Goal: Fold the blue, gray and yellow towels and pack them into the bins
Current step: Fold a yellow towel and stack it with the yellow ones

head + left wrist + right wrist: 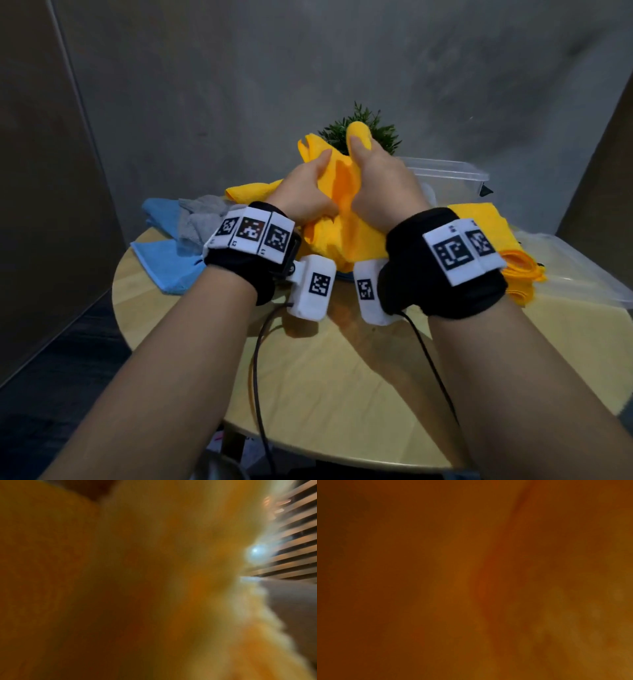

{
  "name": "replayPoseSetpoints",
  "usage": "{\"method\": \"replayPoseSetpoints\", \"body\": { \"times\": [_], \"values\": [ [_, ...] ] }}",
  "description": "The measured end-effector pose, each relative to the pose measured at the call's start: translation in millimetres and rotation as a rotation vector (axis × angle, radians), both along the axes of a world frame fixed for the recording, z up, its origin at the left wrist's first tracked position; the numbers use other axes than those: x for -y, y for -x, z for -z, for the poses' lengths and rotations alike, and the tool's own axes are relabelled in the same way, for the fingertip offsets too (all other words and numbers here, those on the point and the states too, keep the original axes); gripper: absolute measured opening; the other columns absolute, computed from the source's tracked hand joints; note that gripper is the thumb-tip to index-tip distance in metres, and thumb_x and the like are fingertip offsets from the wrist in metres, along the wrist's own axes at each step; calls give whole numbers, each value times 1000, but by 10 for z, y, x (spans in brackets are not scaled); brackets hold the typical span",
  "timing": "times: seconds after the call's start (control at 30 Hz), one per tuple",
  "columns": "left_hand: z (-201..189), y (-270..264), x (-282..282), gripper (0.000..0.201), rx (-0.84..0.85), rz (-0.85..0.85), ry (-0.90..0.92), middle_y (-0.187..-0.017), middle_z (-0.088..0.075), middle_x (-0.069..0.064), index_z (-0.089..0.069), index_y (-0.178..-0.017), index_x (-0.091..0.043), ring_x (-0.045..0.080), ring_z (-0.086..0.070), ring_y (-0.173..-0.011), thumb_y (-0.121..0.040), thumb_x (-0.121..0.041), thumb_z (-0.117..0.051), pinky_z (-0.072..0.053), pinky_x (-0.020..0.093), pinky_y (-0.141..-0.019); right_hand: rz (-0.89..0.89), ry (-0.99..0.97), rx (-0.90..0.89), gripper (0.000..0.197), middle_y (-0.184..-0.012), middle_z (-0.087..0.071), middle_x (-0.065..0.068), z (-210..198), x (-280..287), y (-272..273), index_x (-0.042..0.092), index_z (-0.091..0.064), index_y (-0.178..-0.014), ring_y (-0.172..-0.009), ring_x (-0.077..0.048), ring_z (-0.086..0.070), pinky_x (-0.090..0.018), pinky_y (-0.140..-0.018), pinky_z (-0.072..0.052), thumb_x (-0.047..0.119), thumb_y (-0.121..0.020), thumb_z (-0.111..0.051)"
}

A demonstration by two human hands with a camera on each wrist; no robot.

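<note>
A: The yellow towel (342, 236) is bunched up and lifted over the middle of the table (342, 394), between both hands. The left hand (301, 195) has its fingers curled into the cloth with the thumb pressed on top; the right hand (380, 185) pinches a raised fold under its thumb.

B: How will it handle?

A: Soft, light and limp, I judge. It sags wherever it is unsupported, so it won't hold a crease alone. Best taken at 2 corners or along a hem and pulled taut, not grabbed mid-cloth as now.

B: The wrist cameras?

A: Both are smothered in yellow cloth; no fingers show.

B: And around it?

A: A 2nd yellow towel (496, 233) lies just right, looking folded. A gray towel (202, 219) lies crumpled over a blue towel (164, 263) at the left edge. 1 clear bin (455, 178) stands behind, beside a plant (363, 130); another bin (582, 270) sits at the right.
</note>
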State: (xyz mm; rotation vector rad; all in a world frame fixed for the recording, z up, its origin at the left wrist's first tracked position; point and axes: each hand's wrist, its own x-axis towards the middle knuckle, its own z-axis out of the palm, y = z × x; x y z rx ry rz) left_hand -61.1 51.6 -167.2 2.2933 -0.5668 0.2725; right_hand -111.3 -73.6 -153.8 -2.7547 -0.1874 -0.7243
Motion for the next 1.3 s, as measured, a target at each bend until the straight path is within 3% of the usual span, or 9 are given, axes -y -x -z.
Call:
{"method": "replayPoseSetpoints", "body": {
  "times": [0.1, 0.23, 0.5, 0.73, 0.8, 0.93, 1.07, 1.2, 1.3],
  "values": [
    [11, -24, 5, 92, 49, 43, 16, -151, -32, 8, -6, -152, -22, 21, -44, -126, -82, -5, -64, -40, 25, -88, -48, -5, -35, 81, -161, 1, -6, 34, -87, -34, 21, -6, -153, -137, -35, -33, -42, -103, -36, 0, -87, -48],
    [40, -51, 23, 93, 94, 121, 86, -157, -18, 3, -1, -151, -18, 17, -25, -141, -83, 0, -61, -28, 10, -94, -120, -41, -25, 85, -161, 6, -3, 61, -85, -62, 23, -4, -153, -134, -37, -36, -45, -102, -39, -2, -84, -48],
    [68, -101, 12, 92, 83, 261, 65, -155, -23, 5, -4, -152, -16, 19, -29, -139, -82, 0, -63, -34, 24, -104, -293, -112, -87, 99, -159, 16, 1, 39, -7, -42, 22, 8, -152, -144, -24, -21, -36, -103, -38, 1, -79, -56],
    [6, 87, 29, 35, -204, 382, 553, -107, -58, 8, -48, -125, -12, 11, -56, -92, -91, -18, -43, -47, 18, -74, -496, -298, -157, 107, -160, 10, 0, 25, 2, -57, 29, 9, -151, -118, -10, -49, -8, -55, -40, 7, -73, -61],
    [4, 126, 46, 31, -195, 395, 627, -103, -59, 3, -47, -125, -16, 9, -59, -88, -94, -19, -43, -49, 18, -73, -669, -539, -163, 106, -160, -8, -13, 27, -13, -45, 30, 10, -150, -94, -10, -62, -15, -58, -42, 7, -67, -51],
    [12, 87, 43, 31, -57, 234, 681, -95, -64, 4, -55, -117, -11, 13, -60, -85, -88, -21, -58, -49, 24, -79, -798, -950, -110, 101, -160, -9, 1, 1, -21, -32, 34, 2, -151, -115, -15, -55, -27, -63, -47, 6, -66, -46],
    [-35, 33, -34, 40, -13, -8, 928, -133, -54, 12, -45, -135, -10, 26, -53, -119, -100, -30, -42, -44, 41, -101, -533, -753, 122, 79, -156, -25, -6, -48, 104, -37, 28, -30, -145, -126, -23, -45, -31, -86, -50, 7, -76, -62],
    [-92, -4, -81, 48, -90, -131, 1198, -137, -49, 9, -35, -143, -14, 25, -53, -119, -101, -37, -35, -47, 37, -93, -464, -406, -145, 112, -160, 4, -4, 89, 87, -141, 31, -5, -151, -147, -19, -7, -35, -112, -22, 29, -70, -82],
    [-95, 21, -29, 47, -154, -103, 1205, -127, -54, 8, -37, -141, -15, 24, -58, -106, -101, -39, -34, -52, 34, -73, -390, -625, 19, 93, -149, -29, -11, 181, -97, -203, 26, -29, -145, -136, -25, -33, -42, -111, -34, 47, -69, -79]
  ]
}}
